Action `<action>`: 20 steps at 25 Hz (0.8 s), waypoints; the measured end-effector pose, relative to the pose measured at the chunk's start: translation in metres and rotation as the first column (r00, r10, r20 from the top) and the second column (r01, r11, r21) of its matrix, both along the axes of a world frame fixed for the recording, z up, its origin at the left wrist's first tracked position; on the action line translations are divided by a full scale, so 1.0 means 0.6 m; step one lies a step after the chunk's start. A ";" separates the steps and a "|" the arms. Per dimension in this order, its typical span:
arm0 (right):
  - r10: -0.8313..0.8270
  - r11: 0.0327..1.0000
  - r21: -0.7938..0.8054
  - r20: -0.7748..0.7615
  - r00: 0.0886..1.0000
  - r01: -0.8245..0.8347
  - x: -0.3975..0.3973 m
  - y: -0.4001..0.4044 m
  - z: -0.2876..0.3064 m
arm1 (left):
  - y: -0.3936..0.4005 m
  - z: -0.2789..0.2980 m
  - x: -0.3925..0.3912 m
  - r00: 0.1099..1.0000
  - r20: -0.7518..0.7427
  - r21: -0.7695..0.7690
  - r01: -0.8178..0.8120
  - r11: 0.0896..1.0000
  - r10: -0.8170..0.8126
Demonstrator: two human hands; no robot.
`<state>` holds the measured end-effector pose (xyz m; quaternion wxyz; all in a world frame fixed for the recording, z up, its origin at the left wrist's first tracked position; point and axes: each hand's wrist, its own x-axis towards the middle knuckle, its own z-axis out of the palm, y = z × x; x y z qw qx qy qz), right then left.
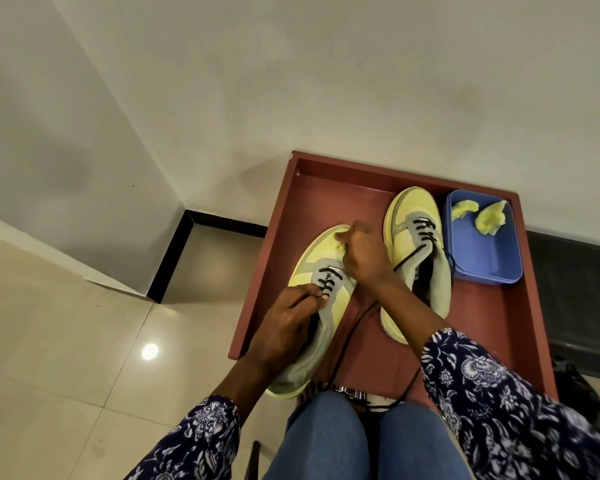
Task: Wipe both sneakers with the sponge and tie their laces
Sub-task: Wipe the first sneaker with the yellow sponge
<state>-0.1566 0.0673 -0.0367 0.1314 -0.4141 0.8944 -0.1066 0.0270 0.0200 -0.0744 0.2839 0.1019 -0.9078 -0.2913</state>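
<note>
On the red tray (492, 341), the left hand (284, 327) grips the left sneaker (323, 258) at its laces, probably to keep it steady while wiping. Right hand (364, 254) sits over the toe, fingers pinched on a yellow sponge bit (340, 244) pressed to the toe. The other sneaker (413, 237) waits just beside, lace loose. More sponge scraps lie in the blue tub (482, 261), well apart from both hands.

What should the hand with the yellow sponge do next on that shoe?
Probably keep rubbing across the toe. The right hand pinches a bit of yellow sponge against the toe of the left sneaker, while the left hand steadies it. Its black laces hang loose, so tying likely comes later.
</note>
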 end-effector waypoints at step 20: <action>0.445 0.874 0.204 0.023 0.895 -0.440 0.003 -0.059 0.007 | 0.000 0.001 0.000 1.000 -0.014 0.049 0.006 0.999 -0.005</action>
